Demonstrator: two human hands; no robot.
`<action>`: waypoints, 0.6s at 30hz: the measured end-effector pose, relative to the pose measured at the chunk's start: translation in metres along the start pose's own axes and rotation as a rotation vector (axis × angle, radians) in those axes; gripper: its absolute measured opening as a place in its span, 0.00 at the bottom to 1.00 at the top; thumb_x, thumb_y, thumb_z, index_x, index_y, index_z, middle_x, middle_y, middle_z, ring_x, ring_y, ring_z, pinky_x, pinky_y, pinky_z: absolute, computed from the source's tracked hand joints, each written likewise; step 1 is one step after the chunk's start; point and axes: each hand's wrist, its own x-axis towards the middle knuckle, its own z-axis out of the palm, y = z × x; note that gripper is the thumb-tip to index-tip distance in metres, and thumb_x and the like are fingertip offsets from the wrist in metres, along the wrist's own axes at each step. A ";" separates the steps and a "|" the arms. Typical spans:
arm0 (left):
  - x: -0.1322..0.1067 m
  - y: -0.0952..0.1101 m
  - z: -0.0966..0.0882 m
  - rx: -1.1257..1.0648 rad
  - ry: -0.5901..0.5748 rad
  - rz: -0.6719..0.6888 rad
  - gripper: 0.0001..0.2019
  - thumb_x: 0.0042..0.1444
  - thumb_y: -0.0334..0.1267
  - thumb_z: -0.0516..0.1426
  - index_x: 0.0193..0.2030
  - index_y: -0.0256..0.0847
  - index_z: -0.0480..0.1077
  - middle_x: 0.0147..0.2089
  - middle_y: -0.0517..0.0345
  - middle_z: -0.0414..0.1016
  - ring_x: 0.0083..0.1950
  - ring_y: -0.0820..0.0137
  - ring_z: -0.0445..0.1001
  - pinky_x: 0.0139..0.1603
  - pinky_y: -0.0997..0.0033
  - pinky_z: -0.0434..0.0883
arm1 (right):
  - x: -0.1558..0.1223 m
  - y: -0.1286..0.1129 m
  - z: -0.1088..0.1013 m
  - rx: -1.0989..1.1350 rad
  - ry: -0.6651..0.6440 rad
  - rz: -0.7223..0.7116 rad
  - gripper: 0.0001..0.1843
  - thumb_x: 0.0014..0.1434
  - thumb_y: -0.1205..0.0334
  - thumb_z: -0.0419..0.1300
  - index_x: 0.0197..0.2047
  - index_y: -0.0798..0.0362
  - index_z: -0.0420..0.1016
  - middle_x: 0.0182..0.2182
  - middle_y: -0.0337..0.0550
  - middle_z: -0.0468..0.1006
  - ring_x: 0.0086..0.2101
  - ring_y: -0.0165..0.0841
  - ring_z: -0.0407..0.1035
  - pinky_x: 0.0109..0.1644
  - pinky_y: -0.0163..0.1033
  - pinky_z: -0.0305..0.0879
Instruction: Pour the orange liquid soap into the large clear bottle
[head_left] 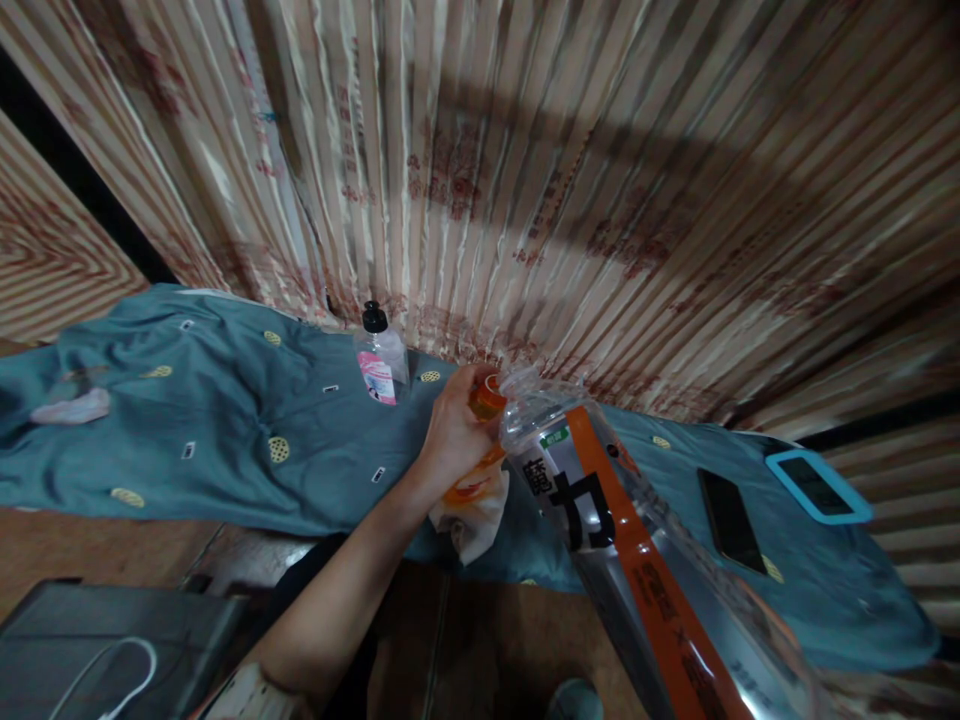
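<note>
My left hand (457, 430) is closed around a small orange container (487, 398), its round top showing beside my fingers. Beneath the wrist lies a soft orange and white pack (476, 515); I cannot tell whether it is part of the same container. A large clear plastic bottle (600, 520) with an orange and silver label leans down from the lower right, its uncapped-looking mouth close against the orange top. Whether liquid flows is not visible. A skin-coloured sliver shows at the bottle's far side, where my right hand (780, 625) grips it, mostly hidden behind the bottle.
A clear pump bottle (381, 360) with a black top and pink label stands on the teal cloth (232, 420). Rightward lie a black phone (731, 520) and a blue-framed device (819, 487). A pleated patterned curtain (480, 180) hangs behind; a grey box (120, 640) stands lower left.
</note>
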 end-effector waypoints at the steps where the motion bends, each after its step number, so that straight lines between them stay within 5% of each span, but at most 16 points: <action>1: 0.000 0.000 0.000 -0.001 0.001 0.003 0.17 0.52 0.33 0.68 0.48 0.43 0.72 0.48 0.54 0.82 0.48 0.63 0.80 0.52 0.62 0.76 | 0.000 0.000 0.000 0.000 0.000 0.000 0.29 0.69 0.46 0.64 0.65 0.53 0.69 0.60 0.52 0.72 0.57 0.47 0.70 0.59 0.59 0.72; 18: 0.001 0.000 0.001 -0.033 -0.003 -0.008 0.16 0.53 0.34 0.68 0.47 0.43 0.73 0.48 0.53 0.82 0.48 0.63 0.81 0.52 0.63 0.77 | -0.006 0.004 0.000 0.008 -0.009 -0.010 0.31 0.69 0.45 0.63 0.68 0.53 0.67 0.62 0.53 0.71 0.57 0.47 0.70 0.59 0.60 0.72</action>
